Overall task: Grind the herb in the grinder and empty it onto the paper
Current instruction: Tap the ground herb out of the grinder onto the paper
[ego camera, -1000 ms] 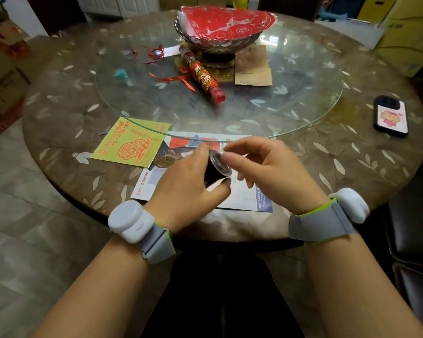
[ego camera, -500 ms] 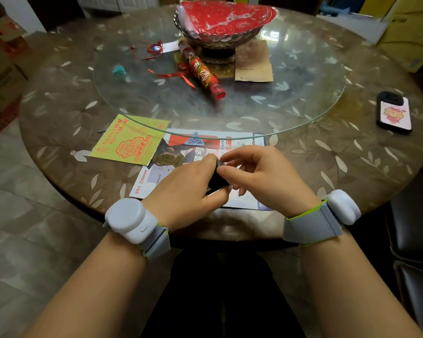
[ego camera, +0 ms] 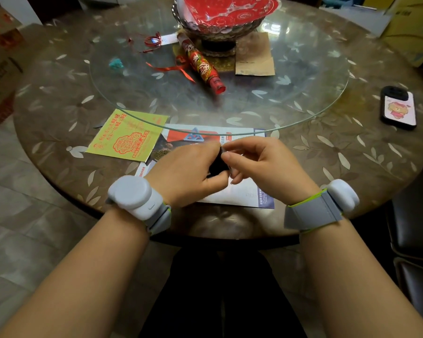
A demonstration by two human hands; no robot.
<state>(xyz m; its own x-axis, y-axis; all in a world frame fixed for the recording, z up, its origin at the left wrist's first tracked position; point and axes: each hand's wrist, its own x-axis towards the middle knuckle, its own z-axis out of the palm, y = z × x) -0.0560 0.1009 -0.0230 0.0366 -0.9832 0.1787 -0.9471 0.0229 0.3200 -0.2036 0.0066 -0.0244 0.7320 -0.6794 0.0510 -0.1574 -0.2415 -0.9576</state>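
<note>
A small black grinder (ego camera: 217, 164) is held between both hands just above the printed paper (ego camera: 239, 195) at the table's near edge. My left hand (ego camera: 186, 172) wraps the grinder's body from the left. My right hand (ego camera: 259, 164) pinches its top end with thumb and fingers. Most of the grinder is hidden by my fingers. A small heap of ground herb (ego camera: 162, 152) lies on the paper, left of my left hand.
A yellow-green leaflet (ego camera: 126, 135) lies left of the paper. The glass turntable (ego camera: 303, 113) carries a red tube (ego camera: 200, 65), ribbons, a brown card and a bowl (ego camera: 220, 23). A phone (ego camera: 398, 109) lies at the right. Chairs stand at the far right.
Both hands have closed tighter around the grinder, and its clear lid, visible a second ago, is now covered by my right fingers. The hands stayed over the paper.
</note>
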